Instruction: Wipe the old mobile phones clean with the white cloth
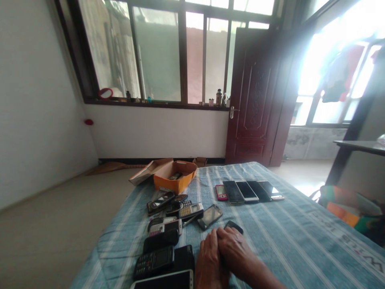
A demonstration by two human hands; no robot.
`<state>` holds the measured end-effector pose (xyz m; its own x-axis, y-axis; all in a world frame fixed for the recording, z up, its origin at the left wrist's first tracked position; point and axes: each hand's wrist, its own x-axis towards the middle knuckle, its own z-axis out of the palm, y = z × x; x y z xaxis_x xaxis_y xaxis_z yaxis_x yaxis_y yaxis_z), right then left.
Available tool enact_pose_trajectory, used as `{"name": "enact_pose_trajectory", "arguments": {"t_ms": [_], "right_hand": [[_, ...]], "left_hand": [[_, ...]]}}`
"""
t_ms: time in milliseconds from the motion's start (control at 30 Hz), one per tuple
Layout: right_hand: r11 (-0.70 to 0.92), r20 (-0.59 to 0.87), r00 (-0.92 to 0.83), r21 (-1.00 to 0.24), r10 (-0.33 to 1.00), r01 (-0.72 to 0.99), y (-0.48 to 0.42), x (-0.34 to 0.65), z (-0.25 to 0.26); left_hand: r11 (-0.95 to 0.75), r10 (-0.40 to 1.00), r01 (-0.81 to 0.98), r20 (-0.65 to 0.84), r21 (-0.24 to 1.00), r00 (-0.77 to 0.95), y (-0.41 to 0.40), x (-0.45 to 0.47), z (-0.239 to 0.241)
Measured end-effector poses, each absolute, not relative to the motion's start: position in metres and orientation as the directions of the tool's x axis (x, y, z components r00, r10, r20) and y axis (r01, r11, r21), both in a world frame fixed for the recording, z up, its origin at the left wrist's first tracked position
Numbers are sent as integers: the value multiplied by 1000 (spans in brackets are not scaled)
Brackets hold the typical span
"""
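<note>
- From the head view: left hand (207,257) and right hand (237,245) together, low in the middle and partly overlapping; no telling any grip on a thing beneath.
- Just beyond right hand, partly hidden by it: small dark rounded phone (234,227), on a surface (300,224) draped in pale-striped blue cloth; touching or merely near, impossible to say.
- Left of the hands: loose heap of old phones, including silver handset with gold keypad (191,210), grey phone with pale screen (210,216), black keypad phone (154,261) and white-framed phone (164,281), cut off by the lower edge.
- Likely trouble: with a careless leftward sweep, could scatter the heap toward the surface's near-left side (some phones overlapping, hence easily dislodged).
- Also possible: with a forward stretch of the right arm, could jog the neat row of flat phones (234,192), small pink-framed phone (221,192) at its left end.
- Another risk: a bump to the open orange cardboard box (173,185), close to the far-left edge.
- Around: lettering on the cloth at right, white wall (156,128), dark-framed window (158,56), dark red door (255,92), pale floor (54,216), strong glare at right.
</note>
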<state>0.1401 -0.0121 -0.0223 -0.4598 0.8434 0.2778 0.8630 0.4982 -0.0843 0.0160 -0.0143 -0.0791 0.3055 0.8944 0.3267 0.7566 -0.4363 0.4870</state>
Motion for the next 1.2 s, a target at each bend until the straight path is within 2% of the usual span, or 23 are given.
{"name": "enact_pose_trajectory", "arguments": {"t_ms": [267,433,600,833,933,1200], "right_hand": [[576,313,-530,-69,788,815,-9,142,-27],[568,380,-515,-34,768,822,-13,142,-39],[529,455,-491,49,743,847,-14,138,-55],[496,525,-502,165,688,852,-9,130,-79],[503,532,-515,182,672,845,-10,131,-83],[485,556,-502,192,663,853,-12,127,-81]], "left_hand": [[-428,902,714,309,554,301,-13,11,-80],[-410,912,744,260,527,318,-12,13,-70],[-475,879,741,296,475,373,-6,9,-69],[-553,833,674,350,491,428,-1,-7,-71],[-598,802,637,374,487,466,-1,-9,-74],[-587,810,640,349,496,472,18,-9,-87]]}}
